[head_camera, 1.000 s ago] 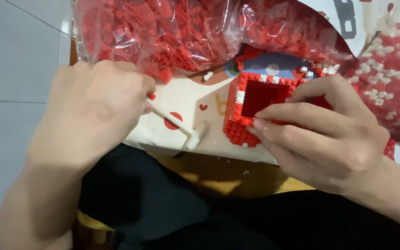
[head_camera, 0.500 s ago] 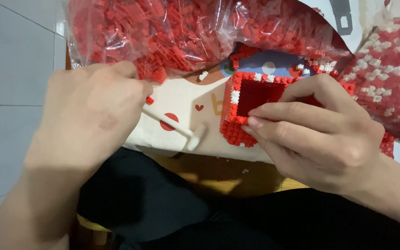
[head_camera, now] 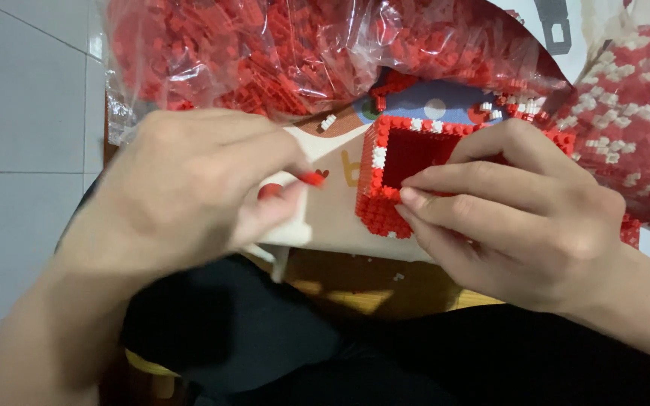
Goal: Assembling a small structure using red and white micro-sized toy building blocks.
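Observation:
My left hand (head_camera: 189,188) pinches a small red brick (head_camera: 312,179) at its fingertips, just left of a hollow red brick box (head_camera: 387,177) that has a few white bricks in its wall. A white stick tool (head_camera: 278,260) pokes out below the same hand's palm. My right hand (head_camera: 520,218) grips the box at its right and front side, fingertips on the front wall. The box rests on a printed sheet (head_camera: 336,222).
A large clear bag of red bricks (head_camera: 302,53) lies across the back. A bag of red and white bricks (head_camera: 633,113) sits at the right. Black clothing (head_camera: 302,346) covers my lap below, and a grey tiled floor (head_camera: 24,150) is at the left.
My left hand has moved right toward the box and now shows a small red brick at its fingertips; the white tool has swung under the palm. My right hand stays on the box.

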